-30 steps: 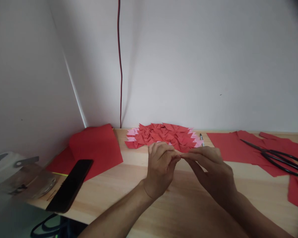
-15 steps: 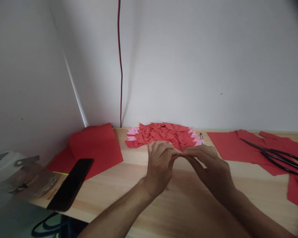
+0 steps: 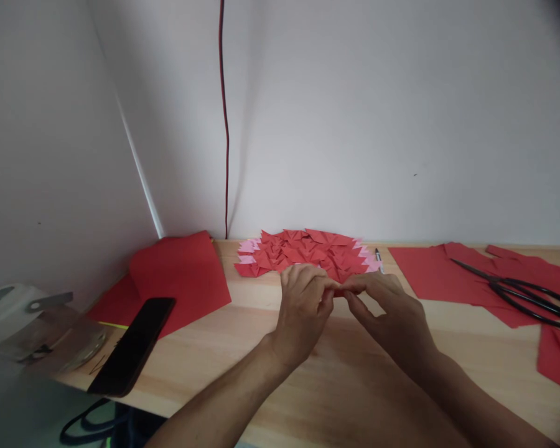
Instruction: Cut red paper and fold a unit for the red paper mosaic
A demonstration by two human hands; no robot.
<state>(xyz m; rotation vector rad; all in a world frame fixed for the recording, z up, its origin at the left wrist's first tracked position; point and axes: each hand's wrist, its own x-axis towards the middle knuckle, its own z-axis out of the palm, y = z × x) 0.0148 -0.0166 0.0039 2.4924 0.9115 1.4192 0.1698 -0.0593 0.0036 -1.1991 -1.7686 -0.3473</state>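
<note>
Between my two hands is a small piece of red paper (image 3: 340, 291), mostly covered by the fingers. My left hand (image 3: 304, 311) pinches its left end between thumb and fingers. On the other side my right hand (image 3: 394, 308) grips the right end the same way, and the fingertips nearly meet. Both hands are raised over the wooden table (image 3: 242, 348). Just beyond them, against the wall, lies a pile of folded red and pink paper pieces (image 3: 308, 252).
Large red paper sheets (image 3: 186, 274) lie at the left with a black phone (image 3: 133, 345) over their corner. A clear container with a white lid (image 3: 23, 317) stands far left. Black scissors (image 3: 518, 292) rest on red paper (image 3: 429, 267) at right, near a marker (image 3: 379, 260).
My right hand's fingertips have drawn slightly closer to the left ones, with the thumb lower. A little more of the red paper shows between them.
</note>
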